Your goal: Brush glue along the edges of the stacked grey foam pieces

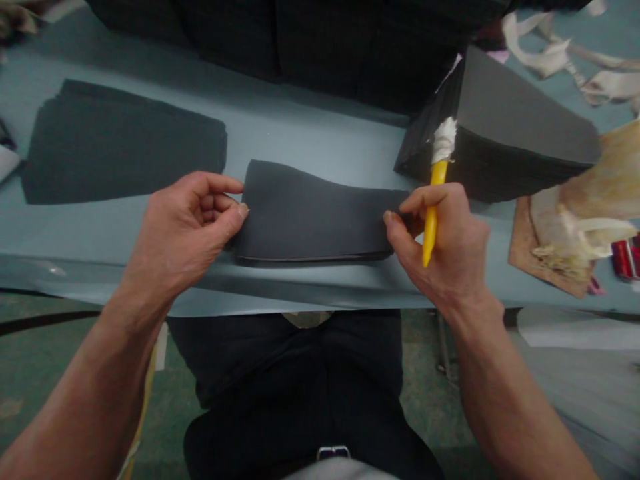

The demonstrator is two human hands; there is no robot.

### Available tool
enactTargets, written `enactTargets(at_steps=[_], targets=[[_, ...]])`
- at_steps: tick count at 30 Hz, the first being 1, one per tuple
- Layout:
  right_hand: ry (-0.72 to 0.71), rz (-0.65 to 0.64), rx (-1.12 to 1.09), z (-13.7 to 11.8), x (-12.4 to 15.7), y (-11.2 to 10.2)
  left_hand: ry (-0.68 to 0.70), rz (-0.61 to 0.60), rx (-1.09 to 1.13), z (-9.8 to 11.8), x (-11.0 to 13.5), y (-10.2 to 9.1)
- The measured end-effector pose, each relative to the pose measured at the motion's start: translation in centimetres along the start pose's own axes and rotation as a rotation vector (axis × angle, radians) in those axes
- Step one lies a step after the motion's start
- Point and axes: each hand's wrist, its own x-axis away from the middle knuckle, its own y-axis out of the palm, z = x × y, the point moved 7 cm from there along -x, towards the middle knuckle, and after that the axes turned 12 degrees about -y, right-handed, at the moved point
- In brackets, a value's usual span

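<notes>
A small stack of dark grey cut pieces [315, 213] lies on the pale blue table [310, 133] in front of me. My left hand [187, 227] pinches the stack's left end, fingers curled and thumb pressed to its edge. My right hand [440, 233] grips the right end with thumb and forefinger. That same hand also holds a yellow-handled brush [434, 200] with a white glue-caked tip pointing away from me.
A flat pile of dark pieces [125, 143] lies at the left. A tall stack of dark sheets [510, 133] stands at the right rear. A board with dried glue and a pale container [570, 227] sits at the right. Black material [320, 40] lines the far side.
</notes>
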Motion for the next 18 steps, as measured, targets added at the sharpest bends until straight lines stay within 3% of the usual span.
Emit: enactTargets(at_steps=[12, 18], targets=[[0.003, 0.043, -0.014, 0.0, 1.1, 0.1, 0.026, -0.004, -0.028, 0.5, 0.1, 0.0], [0.008, 0.139, -0.001, -0.3, 1.3, -0.2, 0.032, 0.020, 0.001, 0.9, 0.7, 0.3]])
